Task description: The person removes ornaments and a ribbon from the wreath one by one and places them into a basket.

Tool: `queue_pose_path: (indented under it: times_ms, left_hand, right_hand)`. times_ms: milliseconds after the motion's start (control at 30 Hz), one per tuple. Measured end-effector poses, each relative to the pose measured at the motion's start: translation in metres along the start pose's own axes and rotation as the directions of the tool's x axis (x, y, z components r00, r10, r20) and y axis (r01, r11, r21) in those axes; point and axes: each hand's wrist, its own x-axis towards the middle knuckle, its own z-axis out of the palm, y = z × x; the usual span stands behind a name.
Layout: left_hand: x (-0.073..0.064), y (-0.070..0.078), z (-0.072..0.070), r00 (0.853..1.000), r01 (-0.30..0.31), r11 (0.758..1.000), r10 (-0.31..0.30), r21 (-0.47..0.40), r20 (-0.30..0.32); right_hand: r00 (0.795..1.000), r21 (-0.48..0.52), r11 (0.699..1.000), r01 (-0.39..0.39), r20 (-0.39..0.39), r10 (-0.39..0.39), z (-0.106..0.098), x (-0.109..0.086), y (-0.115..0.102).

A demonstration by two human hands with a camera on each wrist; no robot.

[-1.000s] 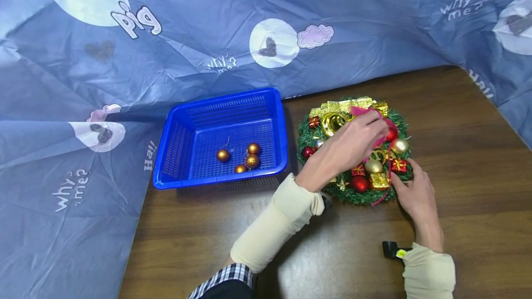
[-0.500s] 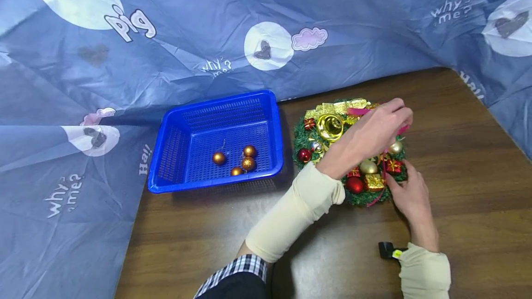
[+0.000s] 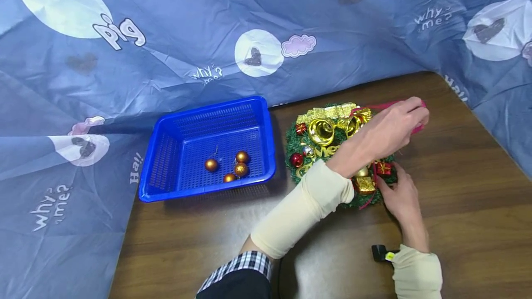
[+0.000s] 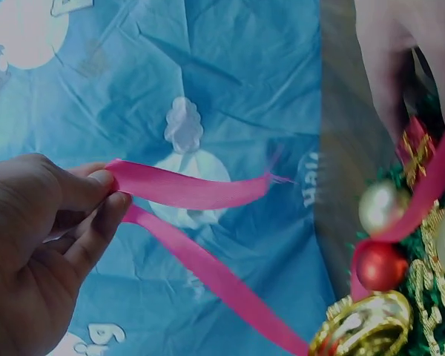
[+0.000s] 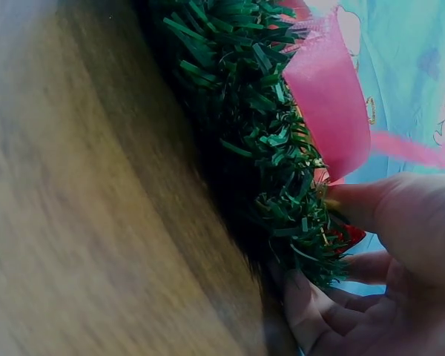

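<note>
A green wreath (image 3: 293, 144) lies on the table, trimmed with gold bells (image 3: 321, 132), baubles and small gift boxes. My left hand (image 3: 386, 128) reaches across it to the far right side. In the left wrist view, that hand's thumb and fingers pinch a pink ribbon (image 4: 200, 189), whose frayed end sticks out; another length of it runs down to the wreath. My right hand (image 3: 403, 197) grips the wreath's near right edge. The right wrist view has its thumb on top and fingers at the side and underneath, by the green tinsel needles (image 5: 274, 148). My left forearm hides part of the wreath.
Left of the wreath stands a blue plastic basket (image 3: 208, 189) holding several bronze baubles (image 3: 241, 169). A blue printed cloth (image 3: 187, 26) hangs behind and left of the wooden table (image 3: 469, 188). A small black device (image 3: 379, 253) is at the right wrist.
My left hand has moved right and away from the wreath's middle, drawing the pink ribbon outward. My right hand keeps its place on the wreath edge. The head view has shifted slightly.
</note>
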Motion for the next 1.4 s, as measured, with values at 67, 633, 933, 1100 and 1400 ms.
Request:
queue_pose_path:
  times_ms: [67, 633, 933, 1100, 1400]
  left_hand:
    - [-0.001, 0.004, -0.003, 1.000, -0.028, 1.000, 0.028, 0.005, -0.013]
    - [-0.017, 0.020, -0.040, 0.979, -0.135, 0.985, 0.115, -0.109, -0.170]
    - [-0.038, 0.014, -0.071, 0.936, -0.175, 0.944, 0.070, -0.280, -0.346]
    - [-0.057, 0.006, -0.084, 0.905, -0.190, 0.936, 0.050, -0.296, -0.422]
    - [-0.085, -0.008, -0.101, 0.848, -0.204, 0.939, 0.029, -0.276, -0.528]
  right_hand:
    - [1.000, 0.002, 1.000, 0.011, -0.013, -0.011, 0.001, -0.001, -0.001]
    - [0.999, 0.012, 0.999, 0.030, -0.016, -0.029, -0.001, 0.000, -0.005]
    - [1.000, 0.024, 1.000, 0.001, 0.015, -0.002, -0.002, -0.001, -0.002]
    - [1.000, 0.020, 1.000, -0.006, 0.020, 0.005, 0.000, -0.001, 0.000]
    - [0.999, 0.033, 0.999, -0.020, 0.045, 0.019, -0.001, -0.001, -0.003]
